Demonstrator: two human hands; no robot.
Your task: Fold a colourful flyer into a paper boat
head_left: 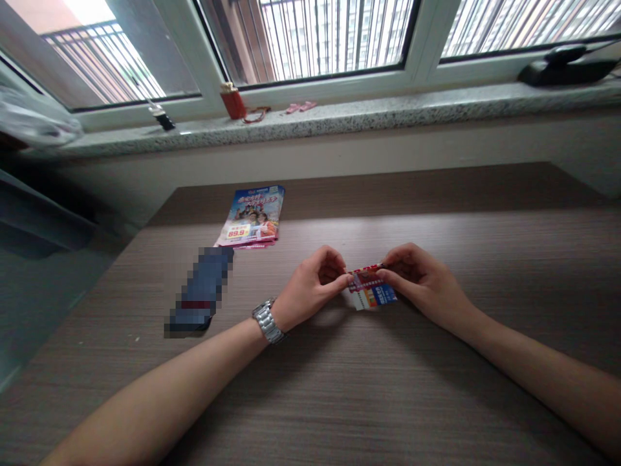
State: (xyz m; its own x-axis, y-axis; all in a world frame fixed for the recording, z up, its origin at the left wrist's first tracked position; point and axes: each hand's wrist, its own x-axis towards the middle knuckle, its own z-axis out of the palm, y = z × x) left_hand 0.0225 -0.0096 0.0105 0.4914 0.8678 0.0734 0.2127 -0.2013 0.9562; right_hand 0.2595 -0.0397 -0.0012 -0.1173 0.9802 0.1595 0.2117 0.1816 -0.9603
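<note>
Between my two hands is a small folded paper flyer [372, 289], printed in red, white, blue and orange. My left hand [320, 283], below a silver wristwatch [268, 321], pinches its left edge between thumb and fingers. The right edge is pinched by my right hand [414, 275] in the same way. The flyer is held just over the wooden table [339, 388], its lower flap angled toward me; whether it touches the surface I cannot tell. Farther back on the left lies a stack of colourful flyers [255, 217].
A dark, blurred-out phone-like object [201, 294] lies left of my left hand. On the granite windowsill [349, 116] are a red lighter-like case [233, 102], a small black-and-clear item [162, 118], pink bits [299, 107] and a black device [567, 68].
</note>
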